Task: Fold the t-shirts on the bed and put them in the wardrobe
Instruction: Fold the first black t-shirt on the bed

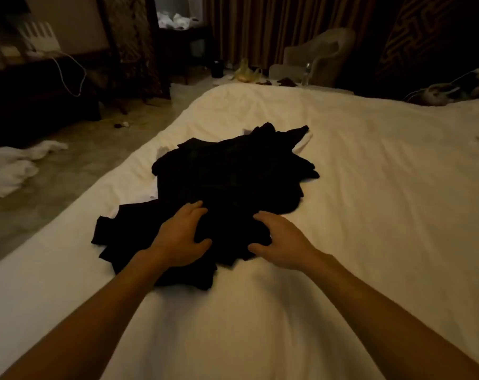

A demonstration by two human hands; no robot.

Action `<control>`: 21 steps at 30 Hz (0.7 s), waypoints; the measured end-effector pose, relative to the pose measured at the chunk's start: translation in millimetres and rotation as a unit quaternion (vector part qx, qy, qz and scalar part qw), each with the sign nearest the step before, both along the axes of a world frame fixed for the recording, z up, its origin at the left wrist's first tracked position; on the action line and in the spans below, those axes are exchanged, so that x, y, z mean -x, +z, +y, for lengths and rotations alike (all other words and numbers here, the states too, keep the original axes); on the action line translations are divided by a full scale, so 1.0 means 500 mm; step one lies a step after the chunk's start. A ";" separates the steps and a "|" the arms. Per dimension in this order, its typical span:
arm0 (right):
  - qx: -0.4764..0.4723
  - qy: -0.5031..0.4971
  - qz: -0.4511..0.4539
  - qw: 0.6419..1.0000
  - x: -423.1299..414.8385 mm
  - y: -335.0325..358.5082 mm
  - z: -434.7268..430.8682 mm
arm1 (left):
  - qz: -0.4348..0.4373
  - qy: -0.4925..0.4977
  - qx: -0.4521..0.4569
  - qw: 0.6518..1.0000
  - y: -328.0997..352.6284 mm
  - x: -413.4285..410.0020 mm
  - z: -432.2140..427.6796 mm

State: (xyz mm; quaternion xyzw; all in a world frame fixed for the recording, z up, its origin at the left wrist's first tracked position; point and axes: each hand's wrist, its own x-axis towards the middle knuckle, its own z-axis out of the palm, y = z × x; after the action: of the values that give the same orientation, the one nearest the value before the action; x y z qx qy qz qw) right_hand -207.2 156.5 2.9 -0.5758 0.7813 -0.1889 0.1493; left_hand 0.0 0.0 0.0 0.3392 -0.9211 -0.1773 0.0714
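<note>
We locate the pile of black t-shirts at the centre of the frame, lying unfolded on the white bed. A strip of white cloth shows under the pile's far edge.

Left hand: set on the near edge of the pile, fingers bent over the fabric, thumb hooked into a fold. Right hand: just beside it, fingers curved, fingertips sunk into the same bunch of dark cloth. Both hands grip fabric; nothing lies between them and the pile.

Surroundings:
- White garment on the floor, left of frame.
- Pale armchair before curtains, upper right.
- White cable, upper left.
- Grey clutter at the bed's far right edge.
</note>
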 end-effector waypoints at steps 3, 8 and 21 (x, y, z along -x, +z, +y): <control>0.017 0.002 -0.025 1.000 -0.008 -0.034 -0.069 | -0.013 -0.004 0.026 1.000 -0.031 0.018 -0.032; -0.028 -0.019 0.012 0.999 -0.037 -0.084 -0.127 | -0.078 0.012 0.080 0.994 -0.059 0.032 -0.041; 0.142 -0.140 -0.093 0.976 0.008 0.156 0.031 | -0.020 -0.059 0.060 0.996 0.130 -0.021 0.042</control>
State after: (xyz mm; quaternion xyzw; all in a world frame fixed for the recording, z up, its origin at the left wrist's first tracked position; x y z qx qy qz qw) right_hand -211.2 172.2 80.8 -0.4564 0.8020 -0.3694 0.1098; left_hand 10.3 21.2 65.0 0.2827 -0.9497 -0.1188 0.0629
